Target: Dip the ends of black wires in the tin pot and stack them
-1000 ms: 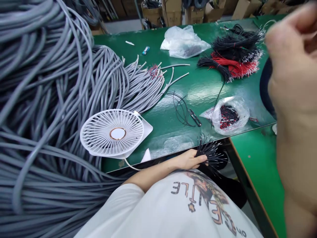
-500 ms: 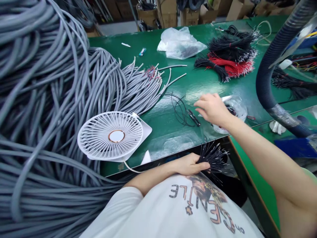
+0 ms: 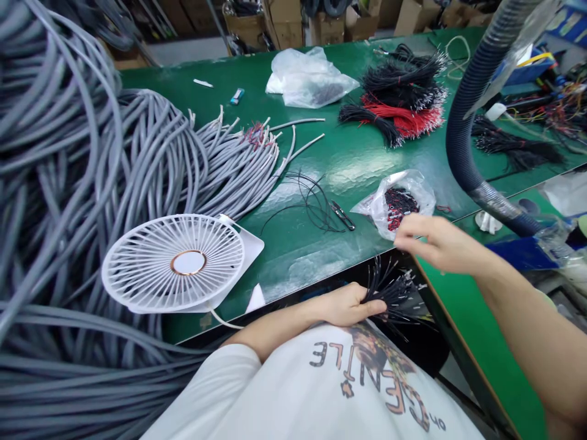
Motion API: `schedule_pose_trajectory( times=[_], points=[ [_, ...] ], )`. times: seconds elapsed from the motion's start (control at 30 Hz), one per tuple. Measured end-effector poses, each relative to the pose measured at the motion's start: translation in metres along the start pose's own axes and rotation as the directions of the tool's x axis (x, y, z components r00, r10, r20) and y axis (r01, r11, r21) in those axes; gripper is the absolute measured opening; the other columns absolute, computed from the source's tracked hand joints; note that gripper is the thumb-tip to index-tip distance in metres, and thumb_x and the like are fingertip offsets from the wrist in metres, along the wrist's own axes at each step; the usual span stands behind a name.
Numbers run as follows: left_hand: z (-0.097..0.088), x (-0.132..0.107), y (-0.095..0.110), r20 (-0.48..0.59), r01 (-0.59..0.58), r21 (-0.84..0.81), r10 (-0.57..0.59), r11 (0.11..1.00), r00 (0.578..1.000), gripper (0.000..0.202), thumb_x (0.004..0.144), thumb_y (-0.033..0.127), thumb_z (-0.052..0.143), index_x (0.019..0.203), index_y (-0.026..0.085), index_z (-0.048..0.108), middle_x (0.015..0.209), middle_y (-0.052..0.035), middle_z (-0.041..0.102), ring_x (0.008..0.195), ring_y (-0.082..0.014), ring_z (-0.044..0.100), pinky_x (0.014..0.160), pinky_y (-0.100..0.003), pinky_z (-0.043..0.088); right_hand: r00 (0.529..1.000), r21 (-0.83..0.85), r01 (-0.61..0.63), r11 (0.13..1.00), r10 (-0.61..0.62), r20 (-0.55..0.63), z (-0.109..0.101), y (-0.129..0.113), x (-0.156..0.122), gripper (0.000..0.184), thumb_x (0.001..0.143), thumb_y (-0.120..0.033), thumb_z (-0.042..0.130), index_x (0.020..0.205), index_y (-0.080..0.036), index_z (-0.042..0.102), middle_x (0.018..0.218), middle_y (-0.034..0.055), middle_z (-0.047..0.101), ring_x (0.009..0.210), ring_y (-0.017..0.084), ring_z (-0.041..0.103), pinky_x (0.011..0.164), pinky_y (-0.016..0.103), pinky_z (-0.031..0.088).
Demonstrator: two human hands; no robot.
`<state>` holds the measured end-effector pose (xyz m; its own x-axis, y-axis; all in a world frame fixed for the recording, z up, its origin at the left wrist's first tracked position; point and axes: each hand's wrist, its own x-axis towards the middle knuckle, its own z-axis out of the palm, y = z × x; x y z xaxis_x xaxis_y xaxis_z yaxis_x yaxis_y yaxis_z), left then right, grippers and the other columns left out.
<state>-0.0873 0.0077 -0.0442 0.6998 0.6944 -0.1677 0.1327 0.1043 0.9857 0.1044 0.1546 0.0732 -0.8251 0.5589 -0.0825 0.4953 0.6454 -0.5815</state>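
Held low against the table's front edge, my left hand is wrapped round a bundle of black wires, whose pale tips fan out to the right. My right hand hovers just above and right of that bundle, with thumb and forefinger drawn together; anything between them is too small to make out. Right behind its fingertips lies a clear plastic bag with small red and black pieces inside. Thread snips rest on the table left of the bag, beside loose thin black wire.
Thick grey cables are heaped along the left. A white fan lies at the table's front left. Farther back are a plastic bag, black wire bundles and red wires. A ribbed hose hangs at the right.
My right hand has moved from beside the snips, right and toward me, uncovering the bag of small pieces; its fingers have drawn closer together. My left hand keeps its wires. The view has shifted right.
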Motion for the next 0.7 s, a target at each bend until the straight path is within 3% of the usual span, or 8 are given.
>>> schedule_pose_trajectory(
  times=[0.1, 0.17, 0.23, 0.33, 0.43, 0.5, 0.63, 0.7],
  points=[
    [0.001, -0.001, 0.0, 0.006, -0.004, -0.009, 0.004, 1.0, 1.0, 0.076, 0.092, 0.077, 0.034, 0.086, 0.011, 0.071, 0.062, 0.001, 0.054, 0.062, -0.012, 0.047, 0.063, -0.023, 0.043, 0.951, -0.215, -0.229, 0.95, 0.171, -0.257, -0.009, 0.031, 0.018, 0.02, 0.09, -0.028, 0.055, 0.082, -0.019, 0.071, 0.089, 0.009, 0.071, 0.088, 0.024, 0.062, 0.081, 0.037, 0.045],
    [0.0, -0.003, 0.001, 0.013, -0.013, 0.028, 0.013, 1.0, 1.0, 0.075, 0.092, 0.077, 0.033, 0.082, 0.011, 0.069, 0.062, 0.0015, 0.051, 0.061, -0.0114, 0.045, 0.061, -0.023, 0.041, 0.924, -0.286, -0.319, 0.903, 0.228, -0.308, -0.012, 0.044, 0.024, 0.02, 0.083, -0.023, 0.059, 0.096, -0.017, 0.074, 0.105, 0.0132, 0.072, 0.1, 0.029, 0.063, 0.086, 0.042, 0.046],
    [-0.001, -0.004, 0.002, 0.025, -0.035, 0.079, 0.033, 0.996, 0.999, 0.073, 0.093, 0.075, 0.033, 0.079, 0.012, 0.067, 0.063, 0.0014, 0.05, 0.061, -0.0111, 0.044, 0.06, -0.023, 0.039, 0.945, -0.215, -0.274, 0.938, 0.22, -0.242, -0.013, 0.044, 0.022, 0.028, 0.083, -0.025, 0.061, 0.106, -0.016, 0.074, 0.112, 0.0135, 0.071, 0.104, 0.028, 0.064, 0.089, 0.041, 0.048],
    [-0.003, -0.004, 0.004, 0.047, -0.069, 0.117, 0.064, 0.991, 0.997, 0.068, 0.096, 0.07, 0.034, 0.084, 0.013, 0.068, 0.069, -0.0001, 0.056, 0.064, -0.0118, 0.048, 0.063, -0.023, 0.041, 0.99, 0.062, -0.141, 0.988, 0.14, 0.021, -0.011, 0.026, 0.008, 0.031, 0.092, -0.039, 0.057, 0.104, -0.018, 0.076, 0.104, 0.0083, 0.075, 0.096, 0.022, 0.067, 0.084, 0.034, 0.05],
    [-0.007, -0.001, 0.002, 0.069, -0.099, 0.141, 0.09, 0.985, 0.994, 0.064, 0.098, 0.067, 0.034, 0.088, 0.014, 0.068, 0.069, -0.0003, 0.057, 0.064, -0.0119, 0.05, 0.064, -0.023, 0.041, 0.952, 0.236, -0.103, 0.966, 0.027, 0.305, -0.007, 0.015, -0.003, 0.039, 0.095, -0.048, 0.054, 0.104, -0.017, 0.077, 0.098, 0.0066, 0.076, 0.09, 0.02, 0.068, 0.08, 0.03, 0.05],
    [-0.009, 0.001, 0.001, 0.096, -0.119, 0.154, 0.105, 0.981, 0.99, 0.064, 0.098, 0.066, 0.034, 0.087, 0.013, 0.069, 0.069, -0.0007, 0.056, 0.064, -0.0122, 0.05, 0.064, -0.023, 0.041, 0.912, 0.292, -0.115, 0.95, -0.015, 0.409, -0.002, 0.016, -0.007, 0.041, 0.095, -0.048, 0.055, 0.104, -0.015, 0.077, 0.095, 0.0067, 0.075, 0.086, 0.018, 0.067, 0.078, 0.028, 0.049],
    [0.005, 0.002, 0.017, 0.116, -0.046, 0.191, 0.024, 0.981, 0.993, 0.062, 0.097, 0.064, 0.038, 0.086, 0.013, 0.073, 0.071, -0.004, 0.062, 0.067, -0.0167, 0.055, 0.067, -0.029, 0.048, 0.908, 0.407, -0.096, 0.909, -0.087, 0.409, 0.009, 0.008, -0.017, 0.033, 0.094, -0.038, 0.057, 0.084, -0.012, 0.074, 0.077, 0.0034, 0.072, 0.07, 0.012, 0.062, 0.068, 0.022, 0.045],
    [0.013, 0.001, 0.034, -0.112, 0.081, 0.181, -0.061, 0.98, 0.992, 0.047, 0.096, 0.057, 0.046, 0.104, 0.02, 0.076, 0.088, -0.0051, 0.071, 0.084, -0.0229, 0.062, 0.074, -0.033, 0.052, 0.922, 0.449, -0.027, 0.893, -0.151, 0.356, 0.014, 0.003, -0.015, 0.025, 0.091, -0.03, 0.062, 0.074, -0.013, 0.069, 0.065, -0.0018, 0.066, 0.063, 0.009, 0.057, 0.066, 0.02, 0.043]
  ],
)
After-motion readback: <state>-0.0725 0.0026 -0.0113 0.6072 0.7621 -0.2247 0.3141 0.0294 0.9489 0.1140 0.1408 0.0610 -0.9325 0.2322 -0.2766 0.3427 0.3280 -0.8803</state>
